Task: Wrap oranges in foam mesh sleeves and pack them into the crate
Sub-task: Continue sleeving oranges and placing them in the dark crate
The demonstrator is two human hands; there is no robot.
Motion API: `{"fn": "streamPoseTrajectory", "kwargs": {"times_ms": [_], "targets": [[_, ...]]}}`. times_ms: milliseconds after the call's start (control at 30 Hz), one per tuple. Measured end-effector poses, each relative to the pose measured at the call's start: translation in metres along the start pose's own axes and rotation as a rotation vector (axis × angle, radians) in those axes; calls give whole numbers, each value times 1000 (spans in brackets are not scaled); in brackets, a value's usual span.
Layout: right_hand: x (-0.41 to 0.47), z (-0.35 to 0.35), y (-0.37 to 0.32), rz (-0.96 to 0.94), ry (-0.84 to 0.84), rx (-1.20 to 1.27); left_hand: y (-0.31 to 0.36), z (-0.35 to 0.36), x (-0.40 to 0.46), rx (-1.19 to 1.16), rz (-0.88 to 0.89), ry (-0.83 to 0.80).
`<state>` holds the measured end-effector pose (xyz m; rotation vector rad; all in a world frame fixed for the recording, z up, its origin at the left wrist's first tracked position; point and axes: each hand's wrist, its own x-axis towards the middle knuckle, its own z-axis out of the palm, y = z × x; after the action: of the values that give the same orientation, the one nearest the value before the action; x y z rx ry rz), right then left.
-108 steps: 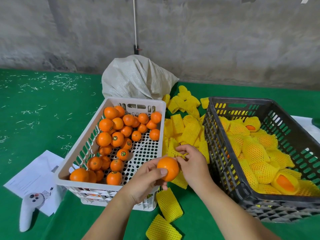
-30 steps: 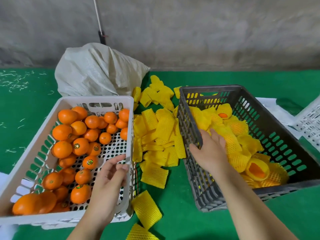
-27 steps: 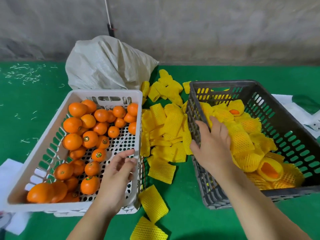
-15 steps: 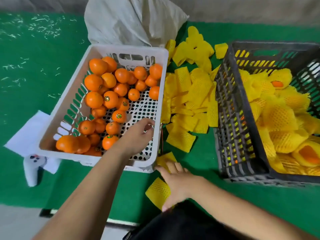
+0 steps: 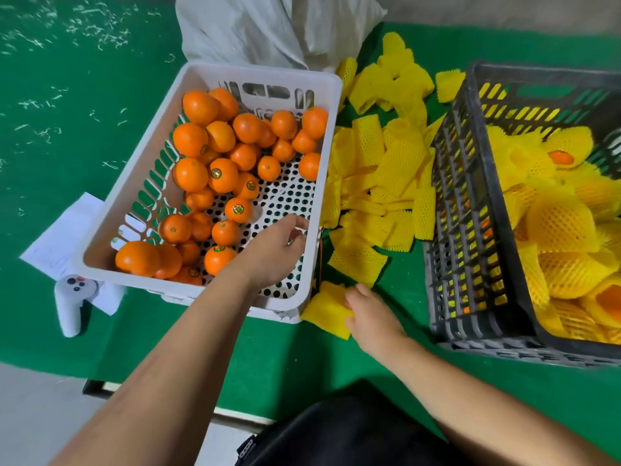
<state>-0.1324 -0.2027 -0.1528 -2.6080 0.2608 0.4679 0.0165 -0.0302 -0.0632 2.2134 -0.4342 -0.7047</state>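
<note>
A white crate point(image 5: 215, 70) on the left holds several bare oranges point(image 5: 221, 174). My left hand point(image 5: 274, 250) hovers inside it over the perforated floor near the right wall, fingers loosely bent, holding nothing. My right hand point(image 5: 371, 316) grips a flat yellow foam mesh sleeve point(image 5: 327, 309) at the near edge of the green table, just in front of the white crate's corner. A heap of loose yellow sleeves point(image 5: 386, 173) lies between the crates. The dark grey crate point(image 5: 470, 230) on the right holds several sleeved oranges point(image 5: 561, 223).
A pale woven sack point(image 5: 268, 28) sits behind the white crate. A white handheld controller point(image 5: 72, 302) and a paper sheet point(image 5: 64, 243) lie at the left near the table edge. Green table cloth point(image 5: 67, 129) stretches left. A dark bag point(image 5: 346, 432) lies at my lap.
My right hand has lifted one flat sleeve off the table's near edge and now grips it. My left hand stays over the white crate's floor, barely shifted. The view tilted slightly.
</note>
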Motion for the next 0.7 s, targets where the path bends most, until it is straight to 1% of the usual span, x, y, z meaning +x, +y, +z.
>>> {"fn": "streamPoseTrajectory", "kwargs": {"times_ms": [100,133,200,233,267,333,367,433,500,600,700], "targets": [[15,-36,6,251,235,483,1,-8,1,83,-63,-54],[21,-51,6,294,315,610,0,-14,6,157,-78,-97],[33,-78,1,301,436,742,-3,-29,21,379,-107,-167],[39,-89,-2,287,461,748,-5,-36,30,511,-120,-168],[43,-98,-7,291,476,678,-8,-41,39,628,-133,-149],[49,-110,-16,301,519,478,-18,-46,56,780,-192,-118],[51,-113,-23,257,550,481,-26,-48,63,827,-237,-133],[49,-115,-40,85,571,722,-44,-50,72,874,-340,-187],[45,-111,-54,-28,549,895,-61,-49,77,916,-393,-158],[41,-102,-62,-79,528,1041,-70,-46,86,993,-364,-60],[38,-100,-62,-130,562,1069,-68,-44,93,1017,-275,-49]]}}
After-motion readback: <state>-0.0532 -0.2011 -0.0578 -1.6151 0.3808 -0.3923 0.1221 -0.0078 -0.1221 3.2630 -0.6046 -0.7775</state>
